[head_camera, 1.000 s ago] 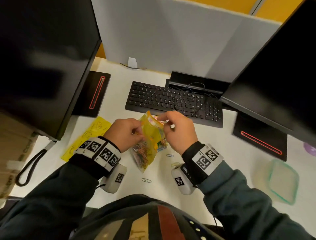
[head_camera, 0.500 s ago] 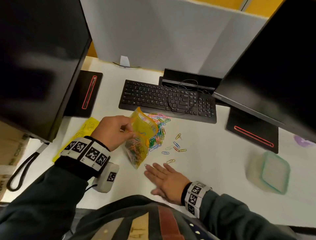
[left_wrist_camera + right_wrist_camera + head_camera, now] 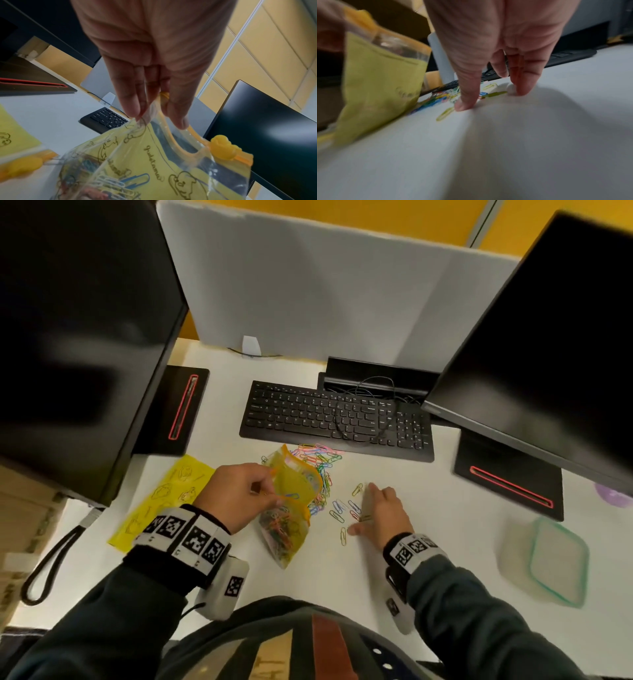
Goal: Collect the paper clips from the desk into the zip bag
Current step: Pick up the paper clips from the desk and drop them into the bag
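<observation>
The right hand [image 3: 380, 513] has left the bag [image 3: 291, 508] and lies flat on the table [image 3: 445, 508] by loose clips [image 3: 339, 511], ready to gather; the left hand [image 3: 236, 494] pinches the bag mouth open.

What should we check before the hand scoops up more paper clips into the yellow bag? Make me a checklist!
1. Zip bag mouth open: ok; its orange zip rim gapes in the head view.
2. Left hand holds the bag: ok; fingers pinch its rim.
3. Right hand free to scoop: ok; straight fingers rest on the desk, holding nothing.
4. Loose clips near that hand: ok; right beside its fingers.
5. Big clip pile collected: not ok; still by the keyboard.
6. Clips hidden under the bag: cannot tell.
</observation>
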`<act>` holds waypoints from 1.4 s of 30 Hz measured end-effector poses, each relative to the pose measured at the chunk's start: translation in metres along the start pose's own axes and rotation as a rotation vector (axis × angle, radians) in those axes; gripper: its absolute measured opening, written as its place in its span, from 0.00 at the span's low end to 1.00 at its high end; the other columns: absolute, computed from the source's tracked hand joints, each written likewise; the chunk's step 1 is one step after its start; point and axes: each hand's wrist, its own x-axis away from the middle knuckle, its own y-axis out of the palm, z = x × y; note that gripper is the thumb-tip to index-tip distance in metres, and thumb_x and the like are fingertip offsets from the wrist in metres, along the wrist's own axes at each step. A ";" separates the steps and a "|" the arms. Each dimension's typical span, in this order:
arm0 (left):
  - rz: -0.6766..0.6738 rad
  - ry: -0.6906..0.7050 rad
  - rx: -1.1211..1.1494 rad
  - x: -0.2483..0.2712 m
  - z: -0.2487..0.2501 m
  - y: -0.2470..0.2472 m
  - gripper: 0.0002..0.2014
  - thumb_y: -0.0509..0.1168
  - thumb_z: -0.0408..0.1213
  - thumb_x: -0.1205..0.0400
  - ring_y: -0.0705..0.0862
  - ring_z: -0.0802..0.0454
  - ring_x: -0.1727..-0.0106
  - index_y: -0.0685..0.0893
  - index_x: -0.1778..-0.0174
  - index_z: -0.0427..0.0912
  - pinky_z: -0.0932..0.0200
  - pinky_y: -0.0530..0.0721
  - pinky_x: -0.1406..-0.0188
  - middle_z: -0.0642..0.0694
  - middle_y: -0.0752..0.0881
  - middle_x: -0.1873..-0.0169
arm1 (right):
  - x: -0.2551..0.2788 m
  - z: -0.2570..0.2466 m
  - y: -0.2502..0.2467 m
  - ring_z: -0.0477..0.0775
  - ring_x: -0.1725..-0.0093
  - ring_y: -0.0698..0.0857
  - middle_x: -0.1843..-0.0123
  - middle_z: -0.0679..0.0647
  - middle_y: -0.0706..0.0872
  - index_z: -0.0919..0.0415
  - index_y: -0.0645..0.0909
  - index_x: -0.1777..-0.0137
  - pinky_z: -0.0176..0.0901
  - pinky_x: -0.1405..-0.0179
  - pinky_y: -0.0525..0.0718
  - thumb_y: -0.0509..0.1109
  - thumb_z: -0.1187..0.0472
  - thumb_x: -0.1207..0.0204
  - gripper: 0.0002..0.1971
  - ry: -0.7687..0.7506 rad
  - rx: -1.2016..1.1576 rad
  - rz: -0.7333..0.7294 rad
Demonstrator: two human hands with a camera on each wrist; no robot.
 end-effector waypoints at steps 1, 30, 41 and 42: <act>-0.008 -0.002 0.002 0.000 0.000 0.000 0.09 0.78 0.36 0.36 0.85 0.52 0.45 0.83 0.75 0.45 0.48 0.83 0.44 0.49 0.89 0.65 | -0.006 -0.003 0.000 0.61 0.36 0.75 0.35 0.59 0.71 0.59 0.65 0.28 0.50 0.37 0.77 0.81 0.54 0.37 0.39 0.004 -0.018 0.005; -0.012 -0.021 0.026 0.005 -0.004 -0.005 0.11 0.77 0.35 0.34 0.80 0.56 0.35 0.81 0.76 0.50 0.54 0.79 0.38 0.43 0.89 0.47 | -0.012 -0.023 0.010 0.60 0.34 0.72 0.33 0.55 0.71 0.55 0.67 0.26 0.49 0.35 0.76 0.77 0.60 0.33 0.35 -0.259 0.209 -0.143; -0.014 -0.026 0.034 0.004 -0.005 -0.003 0.08 0.76 0.34 0.33 0.79 0.58 0.34 0.83 0.73 0.45 0.57 0.79 0.39 0.44 0.88 0.45 | -0.016 -0.044 0.017 0.64 0.43 0.82 0.42 0.63 0.81 0.66 0.79 0.40 0.45 0.45 0.79 0.59 0.69 0.22 0.13 -0.298 0.253 -0.007; -0.015 -0.025 0.033 0.004 -0.005 -0.003 0.08 0.76 0.34 0.33 0.79 0.59 0.34 0.83 0.73 0.44 0.58 0.79 0.40 0.44 0.88 0.46 | -0.016 -0.046 0.017 0.64 0.42 0.82 0.42 0.64 0.81 0.67 0.78 0.40 0.46 0.44 0.79 0.58 0.70 0.21 0.13 -0.290 0.271 -0.007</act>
